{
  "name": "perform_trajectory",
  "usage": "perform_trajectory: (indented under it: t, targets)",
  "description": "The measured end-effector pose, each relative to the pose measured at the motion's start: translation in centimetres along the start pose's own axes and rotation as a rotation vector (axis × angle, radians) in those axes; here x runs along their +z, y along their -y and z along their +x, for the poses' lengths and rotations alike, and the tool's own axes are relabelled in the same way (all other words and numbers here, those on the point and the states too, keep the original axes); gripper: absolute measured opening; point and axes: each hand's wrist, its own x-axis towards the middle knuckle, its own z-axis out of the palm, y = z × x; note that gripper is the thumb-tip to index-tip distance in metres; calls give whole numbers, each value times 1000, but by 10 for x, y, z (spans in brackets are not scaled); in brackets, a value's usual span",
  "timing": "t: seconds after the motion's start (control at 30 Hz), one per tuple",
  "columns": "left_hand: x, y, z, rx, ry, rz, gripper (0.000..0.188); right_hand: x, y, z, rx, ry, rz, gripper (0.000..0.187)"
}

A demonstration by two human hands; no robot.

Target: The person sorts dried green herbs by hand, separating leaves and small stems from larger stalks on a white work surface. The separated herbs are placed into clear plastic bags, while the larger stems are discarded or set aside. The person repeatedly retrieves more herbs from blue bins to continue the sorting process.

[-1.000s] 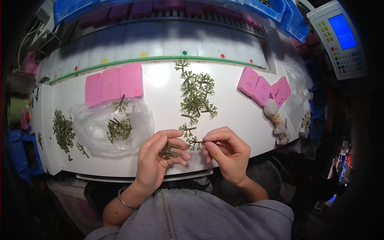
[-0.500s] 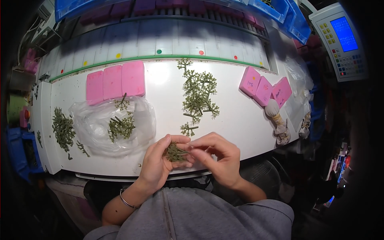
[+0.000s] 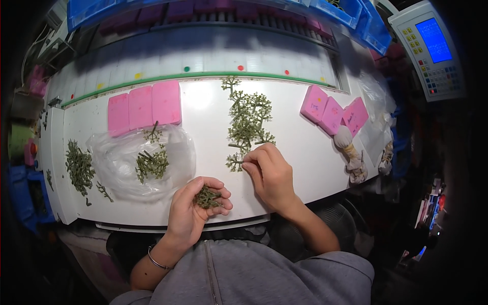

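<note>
My left hand [image 3: 190, 206] is cupped palm up near the front edge of the white table, its fingers curled around a small clump of green sprigs [image 3: 207, 197]. To the right and farther forward, my right hand [image 3: 271, 175] pinches the stem of a single green branched sprig [image 3: 234, 162] between thumb and forefinger. That sprig lies at the near end of a loose pile of similar branched sprigs [image 3: 246, 124], which stretches away toward the green strip. The fingertips partly cover its stem.
A clear plastic bag [image 3: 114, 170] with sprigs on it lies at left, beside a darker green heap [image 3: 79, 165]. Pink blocks [image 3: 140, 107] stand behind it, with more pink blocks [image 3: 333, 114] at right near a tied cloth bundle [image 3: 351, 152]. A keypad unit [image 3: 432, 48] stands far right.
My right hand has moved away from my left and reached forward to the near sprig of the pile. My left hand has shifted slightly left and down, still holding its clump.
</note>
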Motion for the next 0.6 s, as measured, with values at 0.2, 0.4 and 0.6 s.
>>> perform_trajectory:
  t: [0.2,0.4,0.6]
  targets:
    - [0,-1,0,7,-14,25,36,2,2,-2,-21,24,-139,12]
    - [2,-2,0,-8,-42,63,37,-4,11,-9,22,15,-111,12]
    - [11,3,9,-40,-19,-49,41,-21,43,-8,-12,106,284,17]
